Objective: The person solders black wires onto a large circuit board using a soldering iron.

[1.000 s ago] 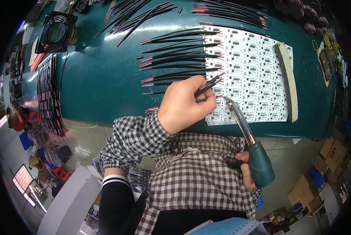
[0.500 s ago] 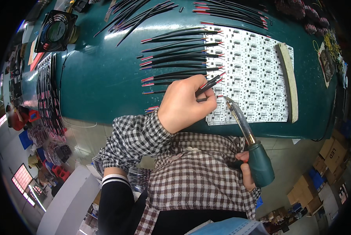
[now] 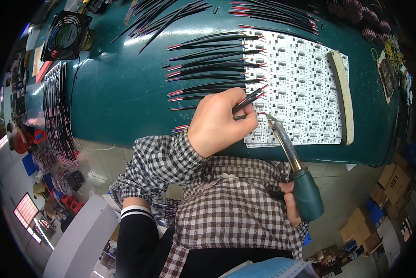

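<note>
Over the left edge of a white sheet of circuit boards (image 3: pixel 305 88), my left hand (image 3: pixel 222 118) is closed on several black cables (image 3: pixel 250 99) with red-tipped wires. One cable end lies against the sheet just past my fingertips. My right hand (image 3: pixel 292 204) grips the dark green handle of a soldering iron (image 3: pixel 288 148). Its bent tip is at that cable end; whether they touch is too small to tell. Farther up the same edge, a row of black cables (image 3: pixel 208 67) lies with stripped ends on the boards and the rest stretching left across the green table.
A pale bar (image 3: pixel 341 97) lies along the sheet's right side. Loose cables (image 3: pixel 166 16) are spread at the back of the table (image 3: pixel 120 102). A black fan (image 3: pixel 65 37) stands at the far left, near a stack of wired boards (image 3: pixel 57 111). Cardboard boxes (image 3: pixel 393 180) stand at right.
The soldering iron's handle and my right hand have shifted very slightly left. My left hand and its cables stay almost where they were.
</note>
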### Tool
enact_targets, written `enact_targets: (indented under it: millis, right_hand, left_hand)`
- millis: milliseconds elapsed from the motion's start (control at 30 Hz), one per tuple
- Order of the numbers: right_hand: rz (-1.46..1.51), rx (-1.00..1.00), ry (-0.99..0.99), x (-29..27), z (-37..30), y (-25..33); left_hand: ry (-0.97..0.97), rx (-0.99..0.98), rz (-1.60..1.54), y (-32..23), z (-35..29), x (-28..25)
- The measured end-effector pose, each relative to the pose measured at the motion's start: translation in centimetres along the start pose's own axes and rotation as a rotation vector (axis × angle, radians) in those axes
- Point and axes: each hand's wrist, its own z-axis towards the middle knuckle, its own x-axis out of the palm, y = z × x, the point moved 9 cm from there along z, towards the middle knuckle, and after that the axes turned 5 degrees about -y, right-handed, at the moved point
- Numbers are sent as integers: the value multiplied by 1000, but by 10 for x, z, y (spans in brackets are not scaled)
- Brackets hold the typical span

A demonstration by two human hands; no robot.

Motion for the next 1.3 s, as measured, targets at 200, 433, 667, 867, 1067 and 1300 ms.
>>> enact_targets:
  millis: [200, 433, 667, 867, 1067, 1300]
  right_hand:
    - [196, 135, -69, 1, 4, 3]
    - [140, 35, 5, -3, 1, -2]
    - [125, 63, -67, 0, 10, 12]
    - [30, 65, -5, 1, 13, 15]
    - [-35, 2, 12, 1, 14, 18]
    - [-23, 47, 7, 3, 15, 18]
  left_hand:
    - [0, -5, 12, 2, -1, -1]
    - [-111, 69, -10, -4, -5, -2]
    - [-144, 106, 49, -5, -5, -4]
    - [-178, 129, 31, -6, -6, -4]
    - [-185, 127, 26, -6, -8, -5]
    - [-182, 126, 33, -6, -7, -4]
